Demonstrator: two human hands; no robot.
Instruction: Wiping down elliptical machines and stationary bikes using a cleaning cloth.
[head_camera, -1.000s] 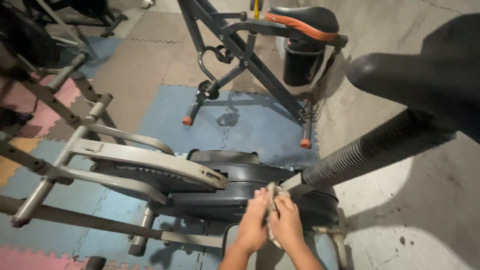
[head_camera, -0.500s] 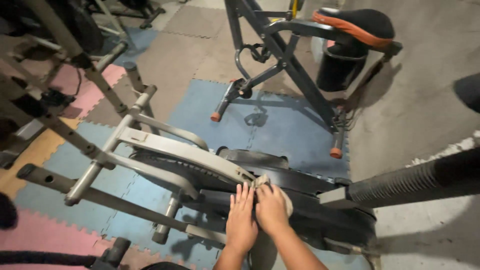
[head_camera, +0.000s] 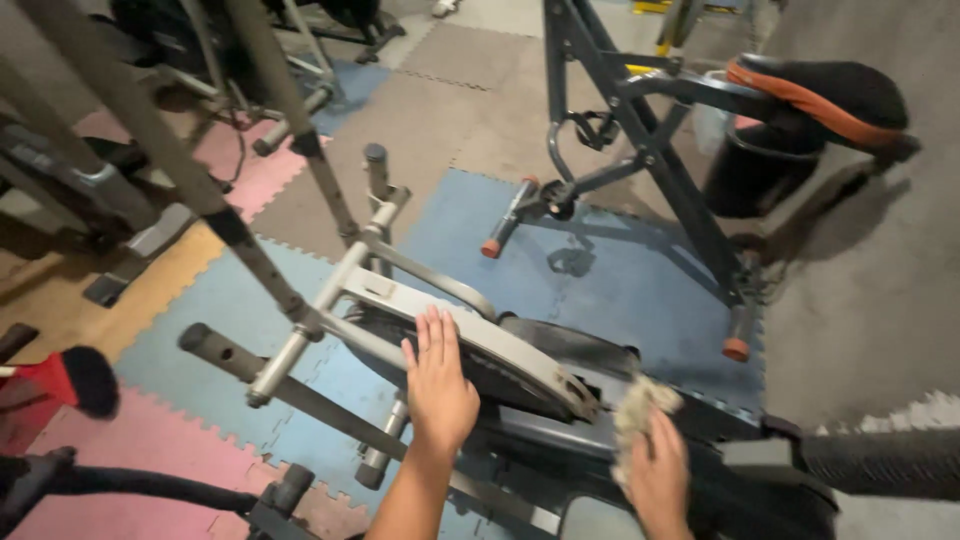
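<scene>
Two hands: left hand (head_camera: 438, 385) lay flat, fingers spread, on elliptical's grey pedal arm (head_camera: 480, 345); right hand (head_camera: 660, 478) gripped rag (head_camera: 638, 412) beside it; exercise bike (head_camera: 680, 140) behind.

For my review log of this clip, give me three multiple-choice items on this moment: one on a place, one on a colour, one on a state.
1. Where does the left hand rest?
A. on the grey pedal arm of the elliptical machine
B. on the bike saddle
C. on the floor mat

2. What colour is the trim on the black saddle?
A. green
B. orange
C. white

3. What is the state of the right hand?
A. empty and open
B. gripping a pale cloth
C. out of view

Answers: 1 A, the palm lies flat on the grey pedal arm. 2 B, an orange band runs along the saddle's edge. 3 B, its fingers close on the cloth against the dark housing.
</scene>
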